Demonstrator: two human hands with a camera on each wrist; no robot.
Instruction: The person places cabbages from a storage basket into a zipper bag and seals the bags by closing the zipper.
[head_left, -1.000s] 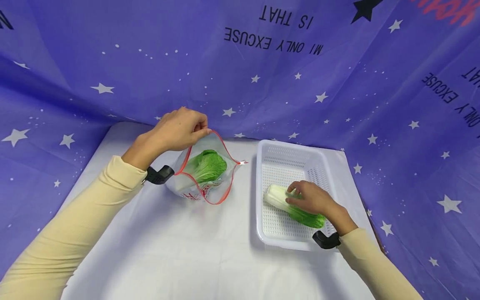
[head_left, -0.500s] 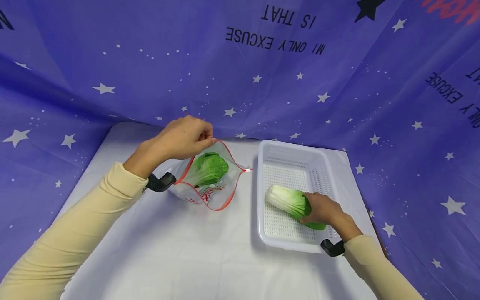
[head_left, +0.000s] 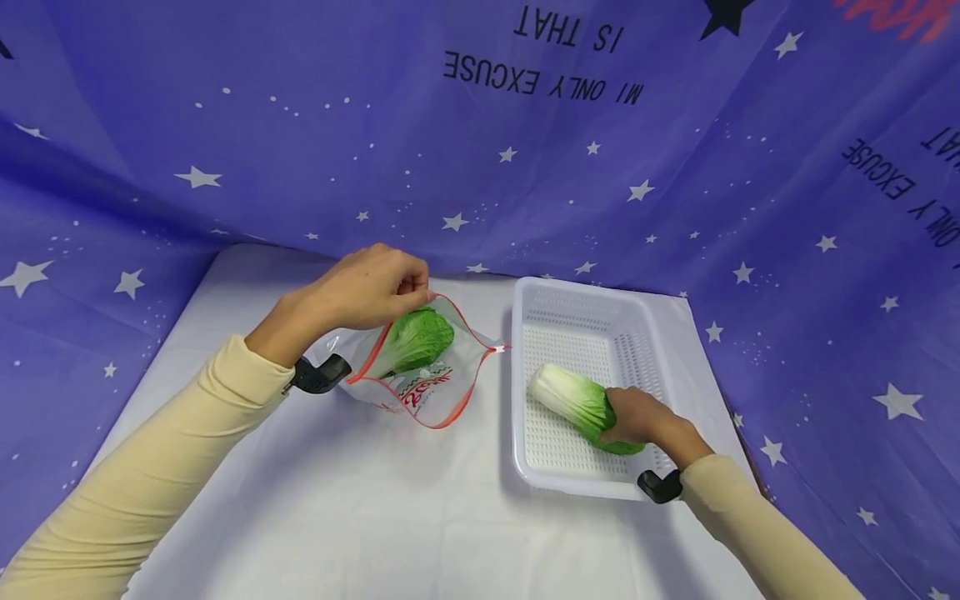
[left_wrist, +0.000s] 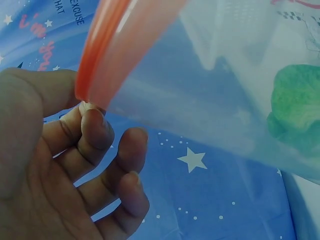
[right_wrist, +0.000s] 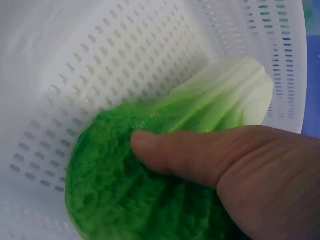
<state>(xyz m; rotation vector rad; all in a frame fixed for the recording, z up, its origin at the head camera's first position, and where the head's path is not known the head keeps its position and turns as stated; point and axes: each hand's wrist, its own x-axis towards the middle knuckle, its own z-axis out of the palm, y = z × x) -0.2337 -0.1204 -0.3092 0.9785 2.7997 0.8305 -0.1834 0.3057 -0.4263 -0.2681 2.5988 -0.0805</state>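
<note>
My left hand (head_left: 378, 287) pinches the red-edged rim of a clear zip bag (head_left: 442, 400) between thumb and finger, as the left wrist view also shows. The bag's mouth gapes, and a green cabbage (head_left: 423, 337) lies inside it. To the right, my right hand (head_left: 645, 417) grips the leafy green end of a second Chinese cabbage (head_left: 562, 390), which lies in a white perforated basket (head_left: 517, 417). Seen in the right wrist view, the thumb (right_wrist: 175, 152) presses on the dark green leaves; the other fingers are hidden behind the cabbage.
The basket stands on a white-covered table (head_left: 375, 517), close to the bag's zip slider (head_left: 500, 349). A purple curtain (head_left: 420, 167) with white stars and printed words hangs behind and along the sides.
The right hand has come down from above the second cabbage and taken hold of its leafy end. The left hand has lowered slightly with the bag's rim, and the bag's mouth has shifted down.
</note>
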